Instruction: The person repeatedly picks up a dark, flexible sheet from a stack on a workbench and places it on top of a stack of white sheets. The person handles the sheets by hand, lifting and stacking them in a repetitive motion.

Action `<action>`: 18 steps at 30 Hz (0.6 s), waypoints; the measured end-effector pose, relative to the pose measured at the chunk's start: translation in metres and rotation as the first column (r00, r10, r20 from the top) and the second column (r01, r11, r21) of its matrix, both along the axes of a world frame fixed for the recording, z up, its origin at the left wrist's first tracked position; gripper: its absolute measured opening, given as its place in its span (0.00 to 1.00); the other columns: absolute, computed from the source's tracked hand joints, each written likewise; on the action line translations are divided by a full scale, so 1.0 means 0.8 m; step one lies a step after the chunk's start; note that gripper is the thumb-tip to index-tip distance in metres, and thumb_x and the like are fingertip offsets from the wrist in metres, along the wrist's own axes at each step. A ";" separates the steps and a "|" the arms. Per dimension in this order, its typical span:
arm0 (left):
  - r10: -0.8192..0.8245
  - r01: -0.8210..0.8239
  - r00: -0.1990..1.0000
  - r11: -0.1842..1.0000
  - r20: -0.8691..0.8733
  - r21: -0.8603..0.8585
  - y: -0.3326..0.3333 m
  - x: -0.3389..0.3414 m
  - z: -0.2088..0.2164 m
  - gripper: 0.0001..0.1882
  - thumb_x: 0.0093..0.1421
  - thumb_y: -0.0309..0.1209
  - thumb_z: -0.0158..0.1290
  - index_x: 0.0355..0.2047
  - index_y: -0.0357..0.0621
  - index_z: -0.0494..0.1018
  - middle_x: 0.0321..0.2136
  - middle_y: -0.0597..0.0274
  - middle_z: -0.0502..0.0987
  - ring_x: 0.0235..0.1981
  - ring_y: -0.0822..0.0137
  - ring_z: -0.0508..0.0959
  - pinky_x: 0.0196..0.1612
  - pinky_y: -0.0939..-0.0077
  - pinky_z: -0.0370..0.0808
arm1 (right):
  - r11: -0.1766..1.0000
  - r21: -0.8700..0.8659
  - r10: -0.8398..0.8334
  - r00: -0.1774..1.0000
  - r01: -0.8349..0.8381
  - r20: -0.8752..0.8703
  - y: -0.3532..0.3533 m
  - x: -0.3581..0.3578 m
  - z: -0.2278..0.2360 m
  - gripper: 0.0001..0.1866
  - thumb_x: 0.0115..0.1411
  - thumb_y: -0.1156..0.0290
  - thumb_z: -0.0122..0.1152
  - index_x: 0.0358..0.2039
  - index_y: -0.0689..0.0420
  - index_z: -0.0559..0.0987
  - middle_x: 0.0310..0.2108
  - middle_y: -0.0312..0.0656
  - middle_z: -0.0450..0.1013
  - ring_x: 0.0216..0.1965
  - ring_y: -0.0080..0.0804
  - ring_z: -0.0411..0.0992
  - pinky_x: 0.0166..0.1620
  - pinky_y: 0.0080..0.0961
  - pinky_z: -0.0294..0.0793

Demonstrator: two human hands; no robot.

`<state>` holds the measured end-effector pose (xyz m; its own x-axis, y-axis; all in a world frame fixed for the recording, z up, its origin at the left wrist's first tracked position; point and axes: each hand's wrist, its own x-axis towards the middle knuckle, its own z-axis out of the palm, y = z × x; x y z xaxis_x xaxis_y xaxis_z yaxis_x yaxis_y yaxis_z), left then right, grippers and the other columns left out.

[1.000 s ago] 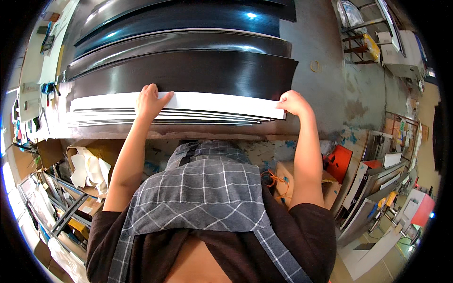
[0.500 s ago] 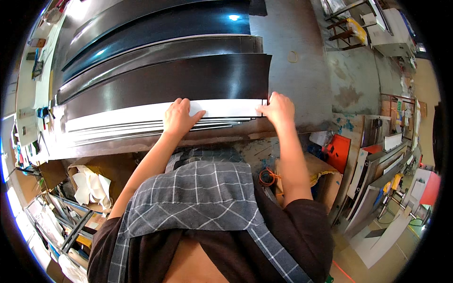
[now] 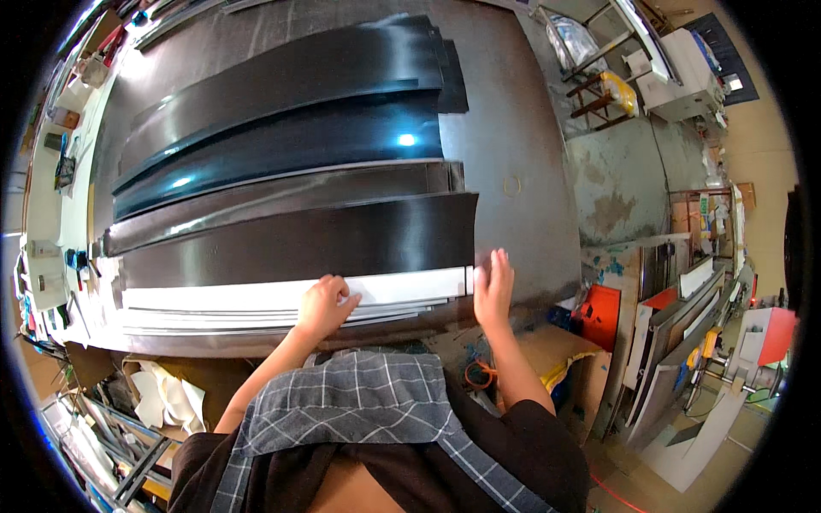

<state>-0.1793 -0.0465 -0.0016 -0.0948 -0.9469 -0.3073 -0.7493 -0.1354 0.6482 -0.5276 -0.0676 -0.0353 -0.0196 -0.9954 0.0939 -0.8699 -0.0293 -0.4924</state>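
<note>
A long white strip (image 3: 402,283) lies along the near side of the table, over a stack of thin, dark-edged white strips (image 3: 222,321). My left hand (image 3: 323,309) is at its near edge around mid-length, fingers curled and thumb drawn in toward them; the fingertips are partly hidden. By the strip's right end, past a thin dark line across it, my right hand (image 3: 494,291) is open, fingers stretched away from me and thumb close to the end. Directly behind the white strip lies a wide dark glossy sheet (image 3: 299,237).
More dark sheets (image 3: 291,128) lie in overlapping rows farther back on the metal table (image 3: 522,137). To the right are panels leaning upright (image 3: 676,333), a cardboard box (image 3: 556,355) and an orange-red panel (image 3: 597,316). A box with crumpled white material (image 3: 167,393) stands below left.
The view has shifted, so the table appears lower. My right hand has gone from pinching the strip's end to stretched fingers beside it. My left thumb has drawn in toward the fingers.
</note>
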 end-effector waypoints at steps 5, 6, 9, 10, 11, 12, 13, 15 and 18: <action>0.093 -0.040 0.954 0.982 -0.286 0.186 -0.029 0.032 0.030 0.12 0.55 0.36 0.58 0.30 0.38 0.76 0.24 0.57 0.76 0.24 0.66 0.75 0.30 0.72 0.73 | 0.988 -0.058 -0.061 0.704 0.144 0.708 -0.236 0.075 0.061 0.20 0.69 0.61 0.44 0.47 0.65 0.75 0.49 0.47 0.73 0.52 0.33 0.70 0.55 0.29 0.67; 0.085 -0.037 0.954 0.985 -0.289 0.167 -0.036 0.038 0.036 0.12 0.56 0.36 0.58 0.31 0.38 0.76 0.25 0.57 0.76 0.24 0.67 0.75 0.29 0.72 0.72 | 0.993 -0.062 -0.025 0.691 0.100 0.722 -0.286 0.088 0.067 0.20 0.69 0.60 0.44 0.46 0.65 0.75 0.49 0.47 0.73 0.52 0.34 0.70 0.55 0.29 0.68; 0.122 -0.084 0.948 0.987 -0.294 0.140 -0.048 0.051 0.037 0.10 0.55 0.33 0.58 0.31 0.38 0.76 0.25 0.58 0.76 0.22 0.69 0.73 0.28 0.75 0.71 | 0.997 0.080 -0.078 0.500 0.019 0.862 -0.422 0.116 0.061 0.25 0.68 0.54 0.45 0.48 0.65 0.75 0.48 0.49 0.73 0.51 0.36 0.71 0.53 0.32 0.70; 0.142 -0.106 0.942 0.985 -0.303 0.133 -0.052 0.058 0.035 0.09 0.55 0.32 0.58 0.30 0.38 0.76 0.25 0.58 0.75 0.22 0.69 0.73 0.27 0.75 0.71 | 0.988 0.153 -0.147 0.418 0.020 0.897 -0.464 0.126 0.052 0.27 0.67 0.51 0.45 0.49 0.65 0.73 0.47 0.49 0.74 0.51 0.37 0.72 0.53 0.35 0.70; 0.163 -0.127 0.936 0.983 -0.311 0.130 -0.054 0.063 0.034 0.09 0.55 0.32 0.58 0.30 0.38 0.76 0.25 0.58 0.75 0.22 0.70 0.73 0.27 0.75 0.71 | 0.973 0.230 -0.222 0.330 0.016 0.917 -0.498 0.133 0.039 0.29 0.66 0.49 0.45 0.51 0.65 0.72 0.46 0.49 0.74 0.51 0.38 0.72 0.53 0.38 0.70; 0.187 -0.146 0.927 0.978 -0.325 0.147 -0.056 0.067 0.029 0.08 0.54 0.31 0.58 0.30 0.38 0.76 0.25 0.59 0.75 0.21 0.71 0.72 0.26 0.76 0.71 | 0.960 0.279 -0.276 0.330 0.039 0.903 -0.530 0.135 0.025 0.29 0.66 0.49 0.45 0.51 0.64 0.72 0.45 0.48 0.75 0.49 0.37 0.73 0.51 0.38 0.71; 0.188 -0.144 0.924 0.978 -0.332 0.154 -0.056 0.071 0.023 0.08 0.54 0.31 0.58 0.30 0.38 0.76 0.25 0.59 0.75 0.20 0.71 0.72 0.26 0.76 0.71 | 0.942 0.330 -0.331 0.324 0.060 0.886 -0.559 0.134 0.009 0.29 0.65 0.49 0.46 0.52 0.63 0.72 0.45 0.48 0.76 0.47 0.35 0.73 0.50 0.37 0.71; 0.200 -0.150 0.920 0.974 -0.338 0.167 -0.065 0.074 0.028 0.08 0.54 0.30 0.58 0.30 0.38 0.76 0.25 0.59 0.75 0.21 0.71 0.73 0.27 0.76 0.72 | 0.908 0.409 -0.414 0.372 0.096 0.831 -0.587 0.134 0.000 0.27 0.65 0.50 0.46 0.51 0.61 0.72 0.43 0.45 0.76 0.43 0.32 0.74 0.46 0.35 0.72; 0.177 -0.142 0.937 0.981 -0.301 0.135 -0.073 0.072 0.035 0.08 0.54 0.29 0.59 0.30 0.37 0.76 0.24 0.58 0.75 0.22 0.68 0.75 0.28 0.76 0.73 | 0.863 0.486 -0.478 0.532 0.137 0.699 -0.609 0.140 0.006 0.23 0.63 0.52 0.49 0.47 0.58 0.75 0.41 0.42 0.77 0.35 0.27 0.72 0.39 0.28 0.70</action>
<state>-0.1216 -0.1053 0.0260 -0.0520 -0.9197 -0.3892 -0.4763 -0.3197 0.8191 -0.4156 -0.5546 -0.0302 -0.2255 -0.8652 -0.4479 -0.0560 0.4705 -0.8806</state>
